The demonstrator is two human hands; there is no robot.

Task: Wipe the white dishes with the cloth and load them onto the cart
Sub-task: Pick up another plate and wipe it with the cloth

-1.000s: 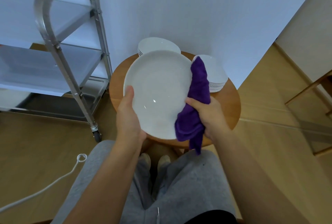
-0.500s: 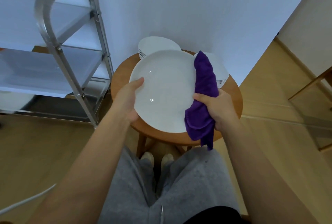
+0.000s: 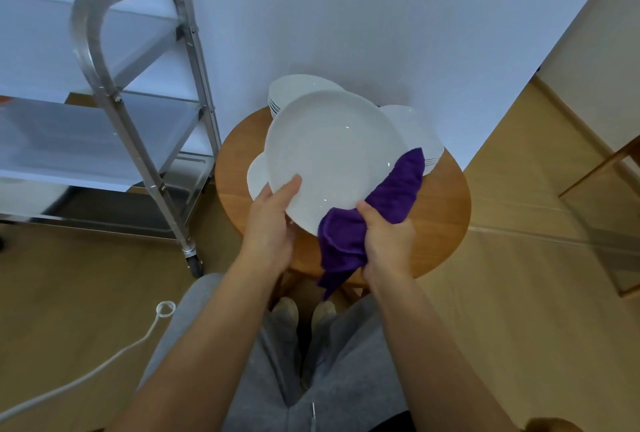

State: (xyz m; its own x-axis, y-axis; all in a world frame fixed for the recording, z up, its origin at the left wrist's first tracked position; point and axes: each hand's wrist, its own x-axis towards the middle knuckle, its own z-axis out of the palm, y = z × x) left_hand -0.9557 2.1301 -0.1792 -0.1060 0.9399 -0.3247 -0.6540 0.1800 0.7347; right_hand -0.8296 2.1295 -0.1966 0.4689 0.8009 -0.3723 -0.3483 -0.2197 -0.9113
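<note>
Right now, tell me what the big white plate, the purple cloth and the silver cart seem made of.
Big white plate: likely glazed ceramic; glossy, small highlights. Purple cloth: soft, matte, nappy fabric, perhaps microfibre; it drapes and folds. Silver cart: brushed metal tubing, probably steel or aluminium; dull sheen.

No readable text, labels, brands, numbers or signs anywhere in view.

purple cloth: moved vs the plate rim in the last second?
Yes. The purple cloth has slid clockwise along the plate rim, from the right edge to the lower right, with the right hand. The left hand grips the lower-left rim.
</note>
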